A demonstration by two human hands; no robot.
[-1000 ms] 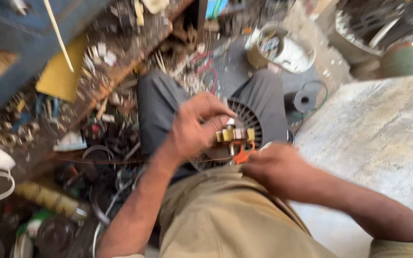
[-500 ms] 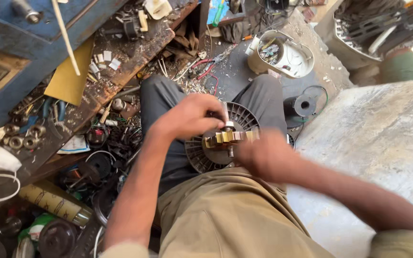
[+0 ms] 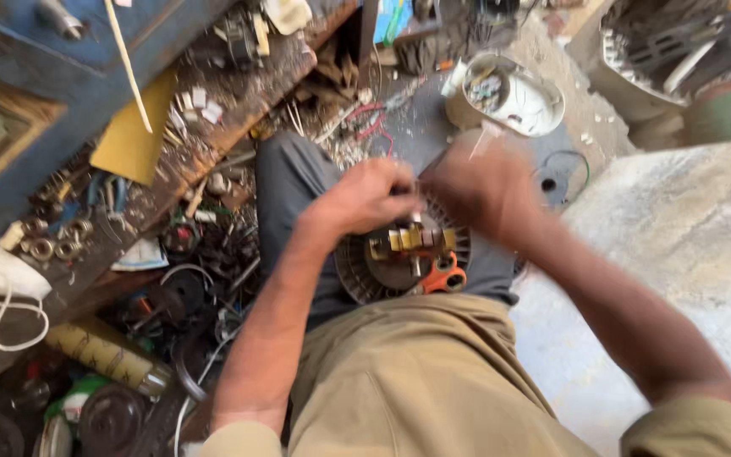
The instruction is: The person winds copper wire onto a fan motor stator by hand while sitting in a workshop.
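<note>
Both hands are sitting higher and closer together than half a second ago: the right hand, which was below and to the right of the part, is now up at its far edge, blurred with motion. The left hand is resting on the upper left of the round finned motor part, its fingers curled down onto it; exactly what they are pinching is hidden under the knuckles. Whether the right hand's fingers are closed on anything cannot be told through the blur.

The motor part is lying on the person's lap, on the dark grey trouser leg, with a brass-coloured block across its middle. An orange-handled tool is touching the part's lower right edge, with no hand on it.

To the left, a cluttered workbench is carrying loose nuts, scraps and a yellow card. Beyond the knees, a round white casing full of small pieces is standing on the floor. A pale stone slab is filling the right side.

As a judgement, the part is balancing only on the thigh, so a hard push from the fast-moving right hand could tip it off. The loose tool could also slide into the scrap below.
</note>
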